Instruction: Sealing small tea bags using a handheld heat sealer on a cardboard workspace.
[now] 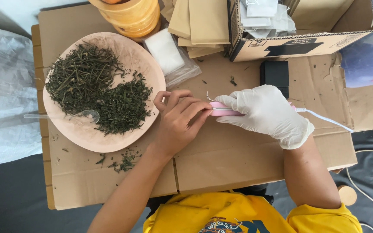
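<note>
Gripping a pink handheld tool (223, 108), the right hand (266, 113) wears a white glove and has its fingers closed around the tool's body. A white cord (324, 120) leaves the tool at the wrist side and runs off to the right. The left hand (180, 123) is bare; its fingers are curled, with the fingertips (204, 111) pinched against the tip end of the tool. What the fingertips hold there is too small to tell. Both hands meet over the middle of a flattened cardboard sheet (229, 159) that covers the table.

To the left of the left hand, a shallow pale wooden plate (143, 60) rests on the cardboard. It carries two heaps of dried green herb (96, 88), one coarser with stems, one finer. A clear plastic spoon (63, 115) lies across the plate's left rim with its bowl at the herb. Loose herb scraps (124, 162) lie on the cardboard just below the plate.

Behind the plate stands a yellow container (130, 17). Beside it lie a stack of white sachets in a clear bag (169, 54) and a pile of tan paper pouches (199, 23). An open cardboard box (303, 41) sits at the upper right, holding white packets. A small black box (275, 73) lies just behind the gloved hand.
</note>
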